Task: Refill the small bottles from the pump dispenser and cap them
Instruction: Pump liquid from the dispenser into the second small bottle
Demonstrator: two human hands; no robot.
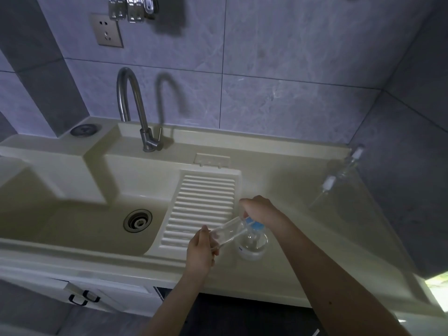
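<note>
The left hand grips a small clear bottle, fingers curled round its base. The bottle lies tilted, its long axis running up and to the right from that hand, so its mouth meets the blue nozzle under the right hand. The right hand presses down on the pump head of the dispenser, which stands on the surface just right of the left hand. Mouth and nozzle seem to touch. Two more bottles stand well apart, beyond the right hand.
</note>
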